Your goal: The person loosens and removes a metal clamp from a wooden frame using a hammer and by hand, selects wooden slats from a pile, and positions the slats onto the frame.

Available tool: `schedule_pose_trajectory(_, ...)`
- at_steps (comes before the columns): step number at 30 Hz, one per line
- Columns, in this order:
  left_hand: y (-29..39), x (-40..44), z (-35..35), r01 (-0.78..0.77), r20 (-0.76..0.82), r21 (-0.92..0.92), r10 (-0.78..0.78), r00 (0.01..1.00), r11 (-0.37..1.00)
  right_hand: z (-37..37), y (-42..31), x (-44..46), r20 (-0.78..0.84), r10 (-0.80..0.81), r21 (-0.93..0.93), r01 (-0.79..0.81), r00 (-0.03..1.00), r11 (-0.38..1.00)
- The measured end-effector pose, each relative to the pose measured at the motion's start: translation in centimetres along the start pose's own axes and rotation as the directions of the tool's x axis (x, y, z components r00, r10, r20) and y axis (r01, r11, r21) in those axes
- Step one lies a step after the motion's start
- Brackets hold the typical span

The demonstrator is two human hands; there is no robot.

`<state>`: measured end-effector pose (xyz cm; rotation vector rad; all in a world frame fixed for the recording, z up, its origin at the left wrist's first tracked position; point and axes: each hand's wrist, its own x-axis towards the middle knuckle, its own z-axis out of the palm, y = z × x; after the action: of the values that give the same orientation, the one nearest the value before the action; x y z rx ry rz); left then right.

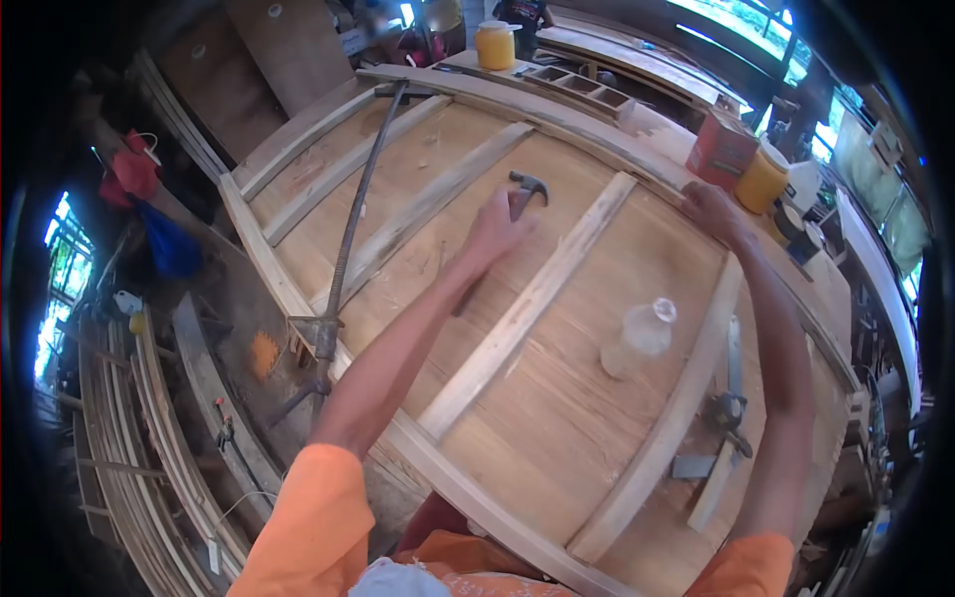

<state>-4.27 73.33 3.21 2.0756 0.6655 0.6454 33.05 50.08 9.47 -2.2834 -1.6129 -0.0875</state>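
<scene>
My left hand [497, 231] is wrapped around a claw hammer [528, 183], its head above my fist and the handle end showing below my wrist. It is over the plywood panel [557, 388], between two slats of a wooden frame. My right hand [710, 210] is closed at the far rail [657, 186] of that frame, fingers curled down against the wood. Whatever those fingers hold, if anything, is hidden. A pale slat [532, 303] crosses the panel between my arms. Nearer my right forearm, a clear bottle [647, 330] is on the panel.
A long bar clamp [356, 214] spans the frame on the left. Several tools, including a sliding square [734, 358], lie at right. Along the far edge are a red box [721, 149], a yellow jar [762, 177] and another yellow jar [494, 46]. Stacked boards [149, 438] fill the lower left.
</scene>
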Motion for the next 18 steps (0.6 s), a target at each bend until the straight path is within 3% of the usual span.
schedule_pose_trajectory(2,-2.0,4.6,-1.7,0.012,-0.193,0.170,0.022,0.981,0.985,0.7,-0.2,2.9,-0.030,-0.004,0.011,0.005,1.000,1.000)
schedule_pose_trajectory(3,-3.2,6.5,-2.7,0.017,-0.194,0.166,0.016,0.981,0.986,-0.1,-0.9,4.5,0.117,-0.005,-0.062,0.013,0.993,0.998)
schedule_pose_trajectory(4,-4.3,8.3,-3.8,0.036,-0.195,0.285,0.021,0.981,0.958,-0.7,-1.7,6.3,0.259,0.007,-0.132,0.028,0.966,0.991)
schedule_pose_trajectory(5,-5.4,9.6,-4.7,0.054,-0.194,0.400,0.027,0.981,0.915,0.0,-0.4,8.8,0.310,-0.053,-0.145,0.102,0.949,0.984)
schedule_pose_trajectory(6,-6.4,10.7,-5.4,0.054,-0.193,0.397,0.026,0.981,0.916,0.1,-1.1,11.0,0.312,-0.050,-0.147,0.101,0.949,0.984)
schedule_pose_trajectory(8,-8.3,12.6,-6.3,0.118,-0.126,0.550,-0.058,0.990,0.827,0.6,-3.1,15.1,0.298,-0.025,-0.235,0.099,0.954,0.967)
schedule_pose_trajectory(10,-11.8,15.0,-6.3,0.114,-0.095,0.589,-0.072,0.993,0.800,2.7,-4.1,19.9,0.226,0.000,-0.235,0.055,0.974,0.971)
schedule_pose_trajectory(13,-12.3,16.5,-7.3,0.098,-0.017,0.643,-0.113,0.993,0.759,5.2,-8.9,24.5,0.259,0.126,-0.245,-0.061,0.958,0.968)
schedule_pose_trajectory(15,-11.8,17.0,-8.6,0.089,0.029,0.657,-0.142,0.989,0.749,8.9,-10.6,26.7,0.115,0.083,-0.203,-0.058,0.990,0.977)
schedule_pose_trajectory(18,-13.1,17.8,-9.3,0.037,0.193,0.678,-0.227,0.954,0.734,14.6,-10.1,28.9,0.003,0.144,-0.204,-0.140,0.990,0.969)
